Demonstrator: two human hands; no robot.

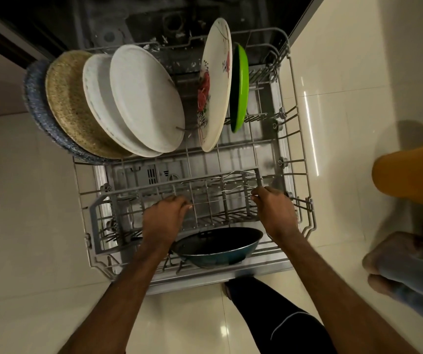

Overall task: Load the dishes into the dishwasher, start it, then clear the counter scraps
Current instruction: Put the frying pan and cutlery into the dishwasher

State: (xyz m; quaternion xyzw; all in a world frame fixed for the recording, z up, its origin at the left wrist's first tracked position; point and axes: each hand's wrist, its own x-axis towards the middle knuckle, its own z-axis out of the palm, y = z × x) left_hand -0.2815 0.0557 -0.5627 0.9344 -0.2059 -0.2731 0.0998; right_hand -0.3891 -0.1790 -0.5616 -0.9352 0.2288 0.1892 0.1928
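The dishwasher's lower rack [296,139] is pulled out over the floor. Along its left side stand several plates: a blue one [35,108], a speckled tan one [64,103] and two white ones [144,98]. A floral plate [216,80] and a green plate [241,88] stand further right. A dark pan [218,245] leans at the near edge. The grey cutlery basket [220,215] lies across the front. My left hand [163,221] curls its fingers over the basket's top. My right hand [274,213] pinches the handle of a fork [238,175] lying over the basket's right end.
The open dishwasher tub [154,19] is dark behind the rack. An orange bucket [409,172] stands on the tiled floor at right. Another person's bare feet [389,254] are near the rack's right corner. My own leg [277,318] is below the rack.
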